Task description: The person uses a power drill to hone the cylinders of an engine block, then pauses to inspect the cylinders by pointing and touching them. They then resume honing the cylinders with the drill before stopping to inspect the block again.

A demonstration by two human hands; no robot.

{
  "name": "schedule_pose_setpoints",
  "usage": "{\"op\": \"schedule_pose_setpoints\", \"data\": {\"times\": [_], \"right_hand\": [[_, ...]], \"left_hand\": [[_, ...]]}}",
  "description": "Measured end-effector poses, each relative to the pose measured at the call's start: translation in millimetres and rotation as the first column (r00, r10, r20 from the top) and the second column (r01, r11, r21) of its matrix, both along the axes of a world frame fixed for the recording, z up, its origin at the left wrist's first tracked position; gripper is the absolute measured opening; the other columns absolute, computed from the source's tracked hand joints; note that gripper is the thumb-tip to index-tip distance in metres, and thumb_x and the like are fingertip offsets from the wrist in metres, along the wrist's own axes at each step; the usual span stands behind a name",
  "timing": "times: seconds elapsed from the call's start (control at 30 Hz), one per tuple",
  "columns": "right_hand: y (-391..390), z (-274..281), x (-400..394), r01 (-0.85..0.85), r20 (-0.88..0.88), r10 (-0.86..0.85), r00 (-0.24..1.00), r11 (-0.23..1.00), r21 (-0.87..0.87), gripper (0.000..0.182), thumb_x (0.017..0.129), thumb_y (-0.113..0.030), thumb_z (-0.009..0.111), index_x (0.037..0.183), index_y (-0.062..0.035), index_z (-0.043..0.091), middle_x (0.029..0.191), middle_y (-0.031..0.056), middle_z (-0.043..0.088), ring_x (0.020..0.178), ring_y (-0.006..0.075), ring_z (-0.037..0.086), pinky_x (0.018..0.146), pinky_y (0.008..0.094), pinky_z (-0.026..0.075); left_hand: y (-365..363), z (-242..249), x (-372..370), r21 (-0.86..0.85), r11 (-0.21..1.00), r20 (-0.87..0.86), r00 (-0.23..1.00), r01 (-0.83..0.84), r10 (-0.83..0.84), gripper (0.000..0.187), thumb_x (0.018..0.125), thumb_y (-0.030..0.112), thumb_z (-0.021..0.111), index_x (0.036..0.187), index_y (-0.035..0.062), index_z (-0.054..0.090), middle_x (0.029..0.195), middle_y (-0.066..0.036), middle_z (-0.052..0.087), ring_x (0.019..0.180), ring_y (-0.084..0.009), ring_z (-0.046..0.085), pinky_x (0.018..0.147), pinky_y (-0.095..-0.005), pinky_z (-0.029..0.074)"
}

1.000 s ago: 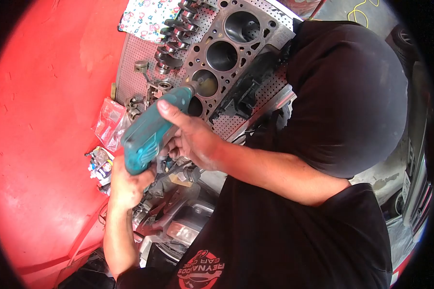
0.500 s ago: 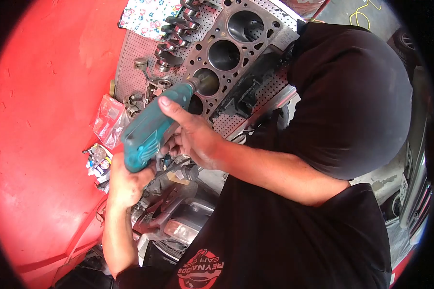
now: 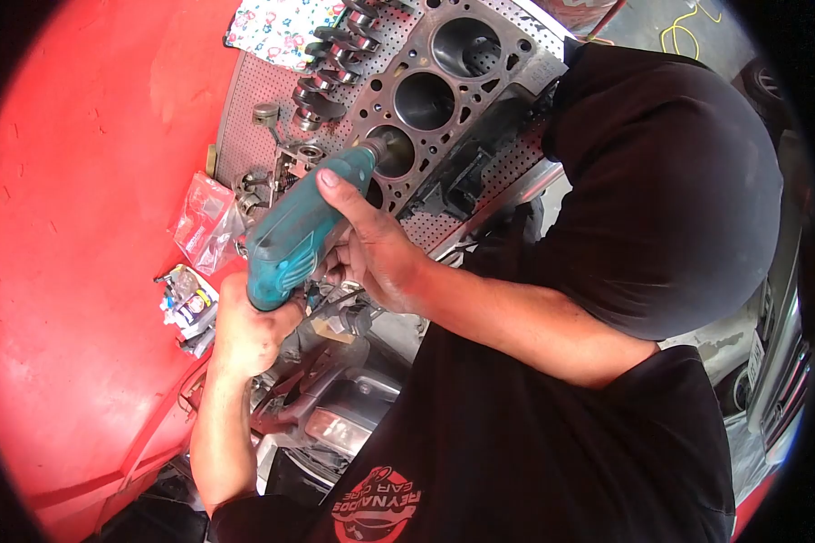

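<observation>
A teal power drill point(image 3: 290, 226) is held in both my hands. My left hand point(image 3: 252, 339) wraps round its rear grip, with the fingers partly hidden. On the drill's body lies my right hand point(image 3: 376, 244), its thumb along the top and its fingers curled beneath. The drill's front end reaches a cylinder bore point(image 3: 397, 161) of a metal engine block point(image 3: 414, 56); the tool inside is blurred. Two more open bores show farther up the block, and another is partly covered by the drill and hand. Beside the block lies a crankshaft point(image 3: 324, 83).
A perforated work surface point(image 3: 249, 136) carries a piston point(image 3: 265, 114) and a floral cloth point(image 3: 281, 34). A clear plastic bag point(image 3: 206, 217) and small containers point(image 3: 186, 303) lie left on a red panel point(image 3: 81, 235). A large rounded black shape point(image 3: 670, 190) fills the right.
The drill and both hands have shifted slightly right, with the drill's rear end a little higher. The view has moved slightly too. Both hands keep their hold.
</observation>
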State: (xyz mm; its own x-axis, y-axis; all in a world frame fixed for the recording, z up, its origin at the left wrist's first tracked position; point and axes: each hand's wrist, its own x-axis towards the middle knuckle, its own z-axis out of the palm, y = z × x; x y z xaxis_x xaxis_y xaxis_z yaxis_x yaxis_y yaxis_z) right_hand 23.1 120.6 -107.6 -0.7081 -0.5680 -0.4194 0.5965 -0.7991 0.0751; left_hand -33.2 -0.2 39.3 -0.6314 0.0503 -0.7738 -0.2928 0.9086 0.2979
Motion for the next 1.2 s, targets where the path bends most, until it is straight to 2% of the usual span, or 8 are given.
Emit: {"op": "schedule_pose_setpoints", "data": {"times": [0.13,0.23,0.4,0.5,0.63,0.93,1.03,1.2], "right_hand": [[-6.4,-12.4,-3.1,0.007,0.078,-0.009,0.997,1.0,0.026,0.072,0.09,-0.081,0.051,0.119,-0.0166,0.066,0.1,-0.0011,0.071,0.08,0.0116,0.056,0.079,0.0312,0.041],[-8.8,-20.4,-5.1,0.076,0.154,-0.084,0.984,0.995,0.059,0.075,0.082,-0.082,0.062,0.103,-0.0104,0.069,0.085,0.0026,0.069,0.066,0.0125,0.062,0.063,0.029,0.044],[-4.9,-1.7,0.1,0.049,0.129,-0.053,0.99,0.998,0.029,0.073,0.084,-0.081,0.061,0.103,-0.0114,0.071,0.085,0.0022,0.069,0.065,0.0128,0.062,0.062,0.0295,0.045],[-3.0,-8.9,-1.9,-0.004,0.043,0.004,0.999,1.0,0.005,0.066,0.093,-0.078,0.05,0.115,-0.0178,0.065,0.093,-0.0016,0.069,0.077,0.0113,0.057,0.074,0.0301,0.042],[-6.8,-27.8,-5.6,0.06,0.156,-0.071,0.985,0.995,0.078,0.074,0.084,-0.084,0.057,0.106,-0.0141,0.07,0.087,0.0011,0.07,0.065,0.0128,0.06,0.067,0.0308,0.045],[-10.6,-46.2,-0.9,0.018,0.086,-0.025,0.996,0.996,0.086,0.077,0.085,-0.086,0.054,0.108,-0.0138,0.069,0.092,0.0019,0.071,0.063,0.0124,0.061,0.059,0.0299,0.041],[0.3,-6.8,-1.9,-0.059,0.092,0.047,0.995,0.99,0.13,0.073,0.093,-0.081,0.048,0.112,-0.0134,0.068,0.09,0.002,0.07,0.066,0.0133,0.061,0.064,0.0288,0.042],[6.5,28.8,1.9,-0.086,-0.048,0.088,0.995,0.996,0.032,0.074,0.091,-0.081,0.051,0.114,-0.0125,0.069,0.095,0.0026,0.072,0.068,0.0133,0.062,0.065,0.0281,0.042]], "left_hand": [[3.4,-12.5,-3.1,-0.025,1.0,0.006,1.0,0.012,-0.012,0.016,0.077,0.0,0.062,0.092,-0.0002,0.067,0.074,0.0,0.061,0.07,-0.01,0.055,0.066,-0.0295,0.047],[-5.6,-28.6,-4.3,-0.046,0.999,0.044,0.999,0.007,-0.005,0.016,0.077,-0.001,0.063,0.093,-0.0007,0.067,0.073,0.0,0.06,0.069,-0.0095,0.054,0.064,-0.0284,0.047],[4.4,-5.8,0.5,0.011,1.0,0.028,0.999,-0.017,0.017,0.017,0.078,-0.001,0.064,0.095,-0.0012,0.068,0.076,0.0,0.062,0.072,-0.0087,0.055,0.065,-0.0285,0.047],[5.0,-8.2,-0.9,-0.003,1.0,0.013,1.0,0.004,-0.004,0.018,0.077,-0.001,0.063,0.094,-0.0014,0.069,0.075,0.0,0.064,0.071,-0.0095,0.056,0.065,-0.0304,0.049],[-1.0,-38.3,-8.3,-0.031,0.999,0.035,0.999,0.043,-0.042,0.019,0.074,0.001,0.062,0.092,-0.001,0.068,0.071,-0.002,0.063,0.066,-0.0105,0.057,0.061,-0.0307,0.048],[0.2,-54.7,-11.8,-0.057,0.998,0.06,0.998,0.032,-0.029,0.018,0.073,0.001,0.061,0.09,0.0012,0.069,0.071,-0.001,0.063,0.066,-0.0106,0.057,0.061,-0.0304,0.048],[-4.2,-19.6,0.9,-0.02,0.999,-0.009,0.999,-0.037,0.037,0.016,0.074,-0.001,0.062,0.089,0.0009,0.067,0.072,0.0,0.062,0.066,-0.011,0.056,0.062,-0.0298,0.047],[-4.2,31.0,9.5,-0.003,0.995,-0.06,0.994,-0.095,0.095,0.011,0.078,-0.002,0.063,0.088,-0.0009,0.066,0.074,0.001,0.061,0.068,-0.0096,0.053,0.062,-0.0281,0.044]]}}
